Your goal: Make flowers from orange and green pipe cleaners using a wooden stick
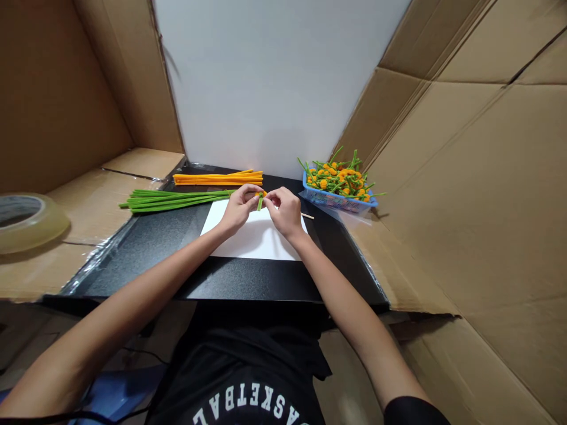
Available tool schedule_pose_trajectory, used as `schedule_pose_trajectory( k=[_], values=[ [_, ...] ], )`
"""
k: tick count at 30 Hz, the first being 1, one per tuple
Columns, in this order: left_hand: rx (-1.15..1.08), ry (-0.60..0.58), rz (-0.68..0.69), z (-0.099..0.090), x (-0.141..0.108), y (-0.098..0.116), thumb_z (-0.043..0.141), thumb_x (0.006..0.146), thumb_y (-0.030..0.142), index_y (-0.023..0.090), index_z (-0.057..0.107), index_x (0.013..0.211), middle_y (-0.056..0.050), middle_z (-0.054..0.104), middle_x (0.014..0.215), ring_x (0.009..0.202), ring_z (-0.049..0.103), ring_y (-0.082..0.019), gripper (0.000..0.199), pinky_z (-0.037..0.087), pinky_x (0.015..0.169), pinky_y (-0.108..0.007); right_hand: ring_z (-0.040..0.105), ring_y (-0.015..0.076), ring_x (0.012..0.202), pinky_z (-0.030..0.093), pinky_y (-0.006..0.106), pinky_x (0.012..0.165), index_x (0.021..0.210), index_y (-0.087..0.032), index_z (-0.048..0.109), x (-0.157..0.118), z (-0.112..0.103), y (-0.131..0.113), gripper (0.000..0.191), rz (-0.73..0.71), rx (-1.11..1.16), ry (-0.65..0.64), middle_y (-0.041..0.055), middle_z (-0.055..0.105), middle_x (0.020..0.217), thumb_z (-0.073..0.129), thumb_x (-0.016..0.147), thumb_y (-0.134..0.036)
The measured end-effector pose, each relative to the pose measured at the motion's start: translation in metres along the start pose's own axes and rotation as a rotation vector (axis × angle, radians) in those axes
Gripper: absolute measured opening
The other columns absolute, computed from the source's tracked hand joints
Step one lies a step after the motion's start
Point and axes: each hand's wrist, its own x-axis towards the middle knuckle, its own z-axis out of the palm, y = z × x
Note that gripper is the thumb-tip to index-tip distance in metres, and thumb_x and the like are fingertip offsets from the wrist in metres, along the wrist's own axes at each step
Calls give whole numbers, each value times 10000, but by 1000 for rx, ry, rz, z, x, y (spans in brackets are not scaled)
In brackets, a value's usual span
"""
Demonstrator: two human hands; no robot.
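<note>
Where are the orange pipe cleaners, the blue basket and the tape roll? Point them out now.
Orange pipe cleaners (218, 179): head view, middle of the bundle.
Blue basket (337, 202): head view, front rim.
Tape roll (44, 229): head view, outer side.

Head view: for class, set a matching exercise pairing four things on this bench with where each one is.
Things:
1. Tape roll
2. Orange pipe cleaners
3. Blue basket
4. Green stem

Places:
A. Right of the hands, toward the back
B. Held between the left hand and right hand
C. Far left, on the cardboard
D. Behind the white paper

Pairs: 1-C, 2-D, 3-A, 4-B
</note>
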Motion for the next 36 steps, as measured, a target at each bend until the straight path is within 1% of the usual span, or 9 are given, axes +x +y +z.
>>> schedule_pose_trajectory(
  k=[5, 9, 11, 14, 21, 28, 31, 34, 36],
  values=[
    [32, -11, 11, 0, -1, -1, 769, 761, 341, 178, 615, 939, -47, 716, 929, 929, 700, -214, 287, 560, 891, -362, 560, 191, 749, 431, 318, 733, 742, -197, 621, 0, 2, 3, 112, -24, -32, -10, 40, 616, 766, 612, 854, -190],
    [67, -36, 21, -1, 1, -2, 771, 765, 342, 173, 605, 935, -54, 711, 948, 937, 698, -205, 292, 559, 883, -343, 557, 165, 688, 443, 299, 695, 733, -198, 630, 1, 4, 7, 85, 108, 45, -13, 19, 617, 745, 639, 818, -205],
    [64, -20, 16, -2, 2, -1, 794, 747, 346, 178, 589, 961, -50, 710, 934, 932, 699, -200, 340, 562, 856, -328, 568, 157, 681, 462, 292, 695, 786, -195, 646, 2, 4, 9, 49, 182, 135, 7, 10, 636, 753, 663, 801, -238],
    [30, -18, -5, -4, 4, 1, 828, 718, 370, 183, 562, 1024, -30, 708, 856, 868, 708, -190, 446, 570, 830, -333, 614, 162, 735, 494, 294, 741, 893, -186, 665, 4, 4, 12, 135, 215, 271, -20, 18, 686, 812, 684, 786, -265],
    [23, 16, -74, -5, 3, 4, 857, 679, 397, 171, 544, 1052, -1, 707, 746, 753, 719, -175, 536, 591, 813, -356, 631, 173, 787, 510, 311, 783, 884, -185, 708, 6, 3, 14, 124, 184, 271, -82, 47, 707, 891, 691, 796, -271],
    [-33, 122, -149, -4, 2, 8, 813, 682, 214, 142, 583, 1023, -6, 703, 718, 704, 712, -171, 418, 600, 821, -404, 602, 179, 817, 482, 299, 734, 861, -192, 693, 4, -2, 10, 78, 62, 213, -89, 40, 655, 883, 687, 811, -252],
    [-19, 124, -171, -5, 3, 7, 804, 685, 200, 139, 584, 1024, -12, 697, 711, 701, 708, -179, 408, 599, 814, -414, 589, 185, 841, 478, 303, 750, 851, -198, 677, 4, -2, 9, 60, 31, 166, -109, 45, 644, 893, 671, 819, -248],
    [68, 79, -98, -7, 4, 1, 802, 714, 271, 157, 569, 1000, -5, 679, 702, 700, 700, -185, 387, 596, 775, -387, 579, 182, 828, 476, 304, 756, 863, -198, 659, 4, 2, 10, 123, 51, 156, -88, 39, 643, 876, 680, 817, -310],
    [162, 55, -4, -8, 5, -3, 792, 738, 324, 173, 573, 994, -15, 686, 759, 741, 698, -182, 370, 583, 767, -346, 579, 168, 764, 477, 293, 713, 844, -193, 648, 6, 3, 12, 215, 159, 223, -80, 31, 648, 820, 655, 841, -408]
  ],
)
